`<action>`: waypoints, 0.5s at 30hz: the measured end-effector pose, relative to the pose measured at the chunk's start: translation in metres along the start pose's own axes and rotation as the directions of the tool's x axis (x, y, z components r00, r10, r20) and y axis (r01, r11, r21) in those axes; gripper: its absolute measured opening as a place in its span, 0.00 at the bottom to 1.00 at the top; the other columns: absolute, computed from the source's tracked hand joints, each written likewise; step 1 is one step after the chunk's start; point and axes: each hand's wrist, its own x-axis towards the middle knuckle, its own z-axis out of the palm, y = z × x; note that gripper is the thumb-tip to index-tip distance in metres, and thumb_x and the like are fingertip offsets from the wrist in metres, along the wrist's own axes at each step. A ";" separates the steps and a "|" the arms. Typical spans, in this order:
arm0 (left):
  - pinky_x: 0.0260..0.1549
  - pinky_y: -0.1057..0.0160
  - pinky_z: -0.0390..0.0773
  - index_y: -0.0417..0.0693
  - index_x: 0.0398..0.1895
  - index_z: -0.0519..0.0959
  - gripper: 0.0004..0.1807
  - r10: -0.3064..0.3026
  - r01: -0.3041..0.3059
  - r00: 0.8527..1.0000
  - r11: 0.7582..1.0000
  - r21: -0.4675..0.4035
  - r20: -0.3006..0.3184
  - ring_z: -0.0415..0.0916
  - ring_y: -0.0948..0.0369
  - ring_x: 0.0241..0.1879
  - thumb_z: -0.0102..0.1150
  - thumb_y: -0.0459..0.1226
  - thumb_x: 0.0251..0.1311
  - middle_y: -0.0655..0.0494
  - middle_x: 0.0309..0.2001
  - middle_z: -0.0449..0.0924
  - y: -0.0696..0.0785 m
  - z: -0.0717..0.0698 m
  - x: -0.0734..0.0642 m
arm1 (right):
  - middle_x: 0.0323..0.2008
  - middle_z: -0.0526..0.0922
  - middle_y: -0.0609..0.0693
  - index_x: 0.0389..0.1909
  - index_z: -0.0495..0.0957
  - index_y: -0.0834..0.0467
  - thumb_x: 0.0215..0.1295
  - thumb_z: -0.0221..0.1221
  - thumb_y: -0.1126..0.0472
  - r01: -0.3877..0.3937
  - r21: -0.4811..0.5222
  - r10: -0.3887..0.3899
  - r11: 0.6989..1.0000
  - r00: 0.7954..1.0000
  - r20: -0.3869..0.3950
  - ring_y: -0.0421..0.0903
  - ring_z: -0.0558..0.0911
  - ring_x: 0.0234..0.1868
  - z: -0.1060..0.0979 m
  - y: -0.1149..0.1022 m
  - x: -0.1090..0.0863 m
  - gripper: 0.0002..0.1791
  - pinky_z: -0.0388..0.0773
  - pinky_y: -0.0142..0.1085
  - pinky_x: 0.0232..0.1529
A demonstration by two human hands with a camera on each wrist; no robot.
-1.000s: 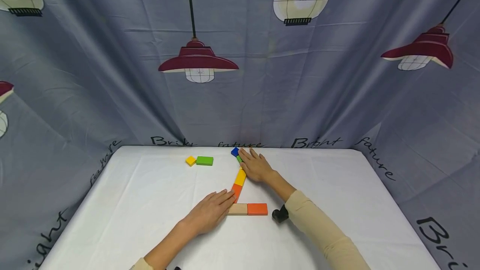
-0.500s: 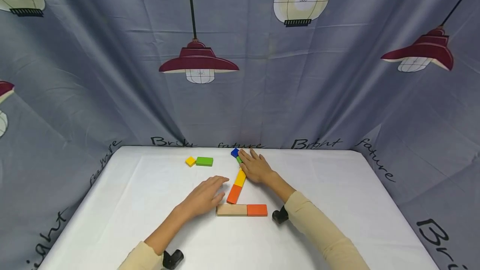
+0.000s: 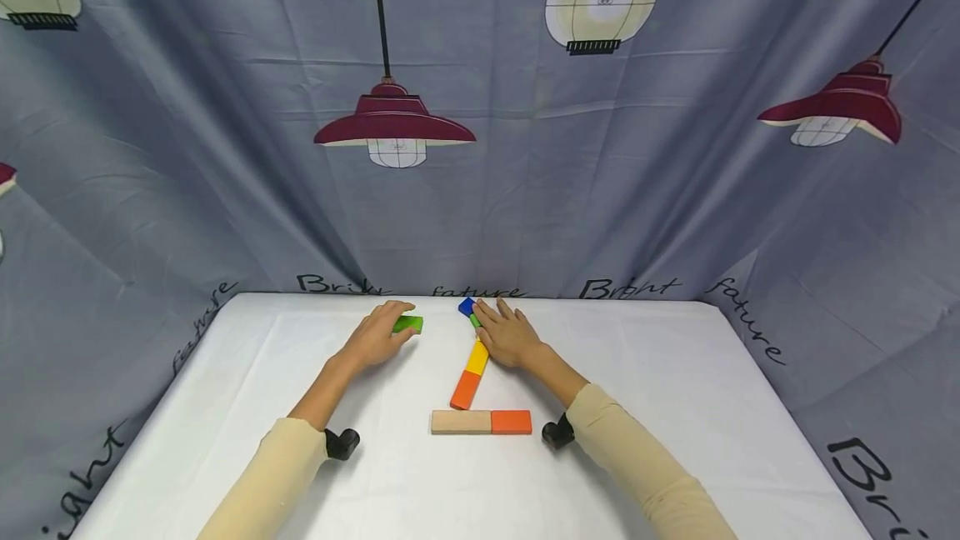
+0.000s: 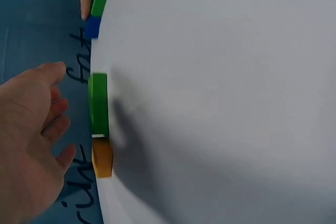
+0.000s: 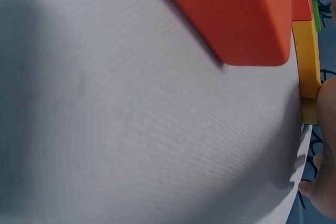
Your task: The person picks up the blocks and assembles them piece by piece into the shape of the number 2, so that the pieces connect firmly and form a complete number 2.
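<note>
At the back left, my left hand [image 3: 377, 337] reaches over a green block [image 3: 408, 324], thumb and fingers spread. The left wrist view has this hand apart from the green block and from the yellow block [image 4: 102, 158] touching its end; the head view hides that yellow block behind the hand. My right hand [image 3: 510, 337] rests with straight fingers beside a slanting row, partly covering it. The row runs from a blue block [image 3: 467, 307] through a small green block [image 3: 475, 321] and a yellow block [image 3: 477, 357] to an orange block [image 3: 465, 390].
A natural wood block [image 3: 461, 422] and an orange block [image 3: 512, 422] lie end to end in front of the slanting row. Black wrist cameras sit at both cuffs. The white table [image 3: 420, 490] ends at a grey curtain [image 3: 510, 207] behind.
My left hand has lifted from the wood and orange blocks and moved back and left to the green block. The right hand stays by the slanting row.
</note>
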 end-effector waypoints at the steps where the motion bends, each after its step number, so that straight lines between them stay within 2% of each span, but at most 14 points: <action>1: 0.61 0.38 0.66 0.40 0.67 0.71 0.26 -0.010 0.010 1.000 1.000 0.007 0.016 0.67 0.43 0.64 0.59 0.40 0.70 0.41 0.65 0.70 -0.003 -0.001 0.002 | 0.79 0.49 0.48 0.80 0.49 0.52 0.81 0.35 0.47 -0.002 -0.003 0.002 1.000 1.000 0.002 0.58 0.47 0.78 0.000 0.000 0.000 0.31 0.51 0.60 0.71; 4: 0.62 0.38 0.64 0.42 0.68 0.71 0.27 -0.034 0.031 0.997 0.999 0.040 0.068 0.66 0.42 0.65 0.61 0.40 0.69 0.41 0.66 0.70 -0.009 -0.003 0.008 | 0.79 0.49 0.47 0.80 0.49 0.51 0.82 0.35 0.46 -0.007 -0.006 0.007 1.000 1.000 0.013 0.57 0.47 0.78 -0.001 -0.002 -0.001 0.31 0.51 0.59 0.72; 8: 0.61 0.39 0.65 0.42 0.67 0.72 0.26 -0.035 0.024 0.992 0.995 0.099 0.118 0.68 0.43 0.63 0.62 0.38 0.67 0.41 0.64 0.71 -0.010 -0.004 0.015 | 0.79 0.48 0.47 0.80 0.48 0.51 0.82 0.34 0.46 -0.009 -0.018 0.009 1.000 1.000 0.020 0.57 0.46 0.78 -0.003 -0.002 -0.001 0.31 0.51 0.59 0.72; 15: 0.60 0.42 0.68 0.42 0.62 0.76 0.20 -0.061 0.037 0.987 0.987 0.157 0.151 0.71 0.45 0.60 0.59 0.33 0.68 0.43 0.60 0.74 -0.008 0.001 0.024 | 0.79 0.49 0.47 0.80 0.49 0.52 0.82 0.34 0.46 -0.007 -0.019 0.007 1.000 1.000 0.019 0.58 0.47 0.77 -0.005 -0.002 -0.001 0.31 0.52 0.59 0.72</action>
